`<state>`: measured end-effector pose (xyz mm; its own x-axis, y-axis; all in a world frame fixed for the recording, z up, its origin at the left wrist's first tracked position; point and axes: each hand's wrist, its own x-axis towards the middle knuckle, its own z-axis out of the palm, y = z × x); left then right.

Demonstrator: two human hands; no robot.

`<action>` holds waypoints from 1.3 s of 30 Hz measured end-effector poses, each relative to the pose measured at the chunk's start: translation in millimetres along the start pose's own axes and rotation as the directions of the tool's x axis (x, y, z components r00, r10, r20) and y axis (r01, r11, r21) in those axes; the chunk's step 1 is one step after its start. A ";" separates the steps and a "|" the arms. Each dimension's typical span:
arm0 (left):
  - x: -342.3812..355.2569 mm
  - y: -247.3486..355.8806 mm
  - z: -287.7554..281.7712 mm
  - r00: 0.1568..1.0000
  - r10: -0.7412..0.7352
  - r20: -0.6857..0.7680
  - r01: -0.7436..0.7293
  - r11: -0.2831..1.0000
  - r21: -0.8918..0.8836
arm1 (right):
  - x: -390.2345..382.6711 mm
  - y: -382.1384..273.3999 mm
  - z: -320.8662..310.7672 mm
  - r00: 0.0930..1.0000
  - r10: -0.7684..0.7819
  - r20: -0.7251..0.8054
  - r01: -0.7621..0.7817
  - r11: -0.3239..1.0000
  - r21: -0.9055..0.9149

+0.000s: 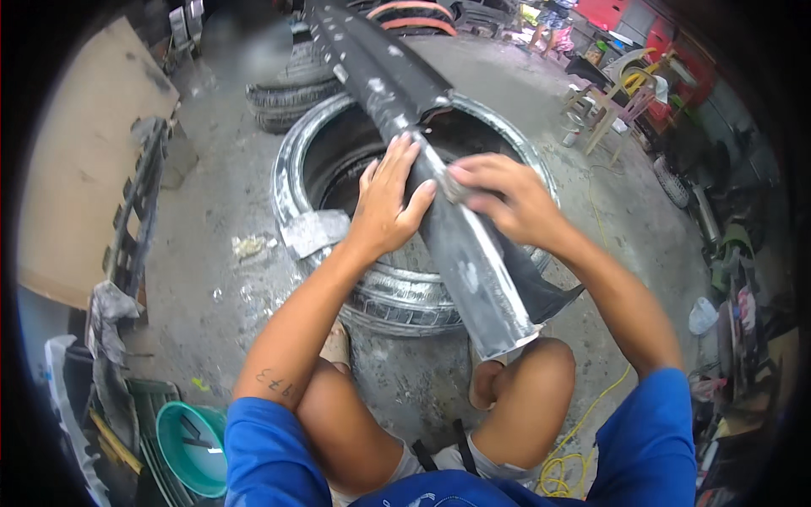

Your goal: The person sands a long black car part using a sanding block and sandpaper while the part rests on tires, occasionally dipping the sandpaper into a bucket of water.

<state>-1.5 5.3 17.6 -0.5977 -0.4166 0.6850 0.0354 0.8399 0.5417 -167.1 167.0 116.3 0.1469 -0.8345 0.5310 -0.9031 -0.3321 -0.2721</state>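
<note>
A long dark panel, patched grey and white, lies slanting across a large dust-whitened tyre. My left hand rests open on the panel's left side, fingers stretched out and thumb apart. My right hand is closed on a small grey pad, pressed to the pale ridge of the panel and blurred at the fingers. A light grey crumpled sheet lies on the tyre's left rim, beside my left wrist.
Stacked tyres stand behind. A tan board and long dark parts line the left, above a teal basin. Plastic chairs, clutter and a yellow cord are at right. A person stands far back.
</note>
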 end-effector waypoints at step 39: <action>13.4 11.2 -34.8 0.978 -0.097 0.187 0.088 0.995 0.055 | -36.7 -27.2 -9.3 0.999 0.053 0.014 -0.053 0.998 0.033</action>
<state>18.8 -2.9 49.9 -0.7375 -0.4233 0.5262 -0.0615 0.8181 0.5718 -151.7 210.7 111.7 0.1048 -0.8567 0.5051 -0.8960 -0.3017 -0.3259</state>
